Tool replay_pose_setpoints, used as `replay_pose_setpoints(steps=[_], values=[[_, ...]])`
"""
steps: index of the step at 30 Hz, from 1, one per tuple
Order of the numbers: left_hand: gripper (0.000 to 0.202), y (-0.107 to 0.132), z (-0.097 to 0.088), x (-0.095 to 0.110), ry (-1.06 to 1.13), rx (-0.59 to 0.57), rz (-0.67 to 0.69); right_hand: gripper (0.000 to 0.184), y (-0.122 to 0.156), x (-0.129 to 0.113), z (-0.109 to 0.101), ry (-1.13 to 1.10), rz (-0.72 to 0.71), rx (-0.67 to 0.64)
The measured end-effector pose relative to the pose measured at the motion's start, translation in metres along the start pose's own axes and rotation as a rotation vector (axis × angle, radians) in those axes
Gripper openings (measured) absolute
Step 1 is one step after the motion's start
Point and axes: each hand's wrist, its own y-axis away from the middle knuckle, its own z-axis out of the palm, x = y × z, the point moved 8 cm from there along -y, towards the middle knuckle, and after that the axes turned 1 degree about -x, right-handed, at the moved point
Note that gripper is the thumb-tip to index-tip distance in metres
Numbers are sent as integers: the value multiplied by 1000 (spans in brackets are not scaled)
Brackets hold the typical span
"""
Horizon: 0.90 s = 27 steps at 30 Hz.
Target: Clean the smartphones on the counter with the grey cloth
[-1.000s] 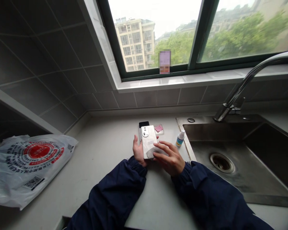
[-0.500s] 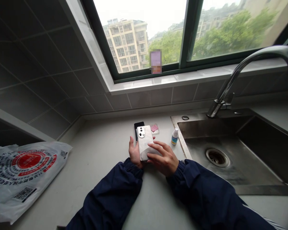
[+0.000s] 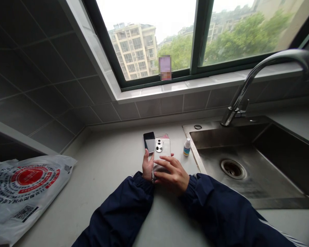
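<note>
My left hand point(image 3: 147, 168) grips a white phone point(image 3: 162, 150) from its left side, back up, with the camera bump at the far end. My right hand point(image 3: 170, 173) lies over the phone's near half, fingers curled and pressing down on it; a white wipe seen under those fingers earlier is hidden now. A second phone point(image 3: 149, 141) with a dark screen lies on the grey counter point(image 3: 110, 171) just beyond my left hand. A small clear packet with a pink item point(image 3: 164, 136) peeks out behind the white phone. A small dropper bottle point(image 3: 186, 147) stands to the right.
A steel sink point(image 3: 247, 161) with a drain and a curved tap point(image 3: 249, 82) fills the right side. A white plastic bag with red print point(image 3: 23, 185) lies at the left on the counter. Grey tiled walls and a window ledge point(image 3: 195, 84) close the back.
The white phone has turned more upright and shifted slightly right, uncovering more of the dark phone. My right fingers slid down its near half, covering the white wipe. The camera drifted right.
</note>
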Motion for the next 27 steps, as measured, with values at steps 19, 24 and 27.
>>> replay_pose_setpoints(steps=[19,24,27], values=[[100,1,-10,25,56,111,102,16,-5,22,-19,-5,34,26],[97,0,-6,14,26,57,36,14,-2,9,-7,-10,34,-16],[95,0,-2,5,22,14,-31,14,-1,1,-1,8,32,-21]])
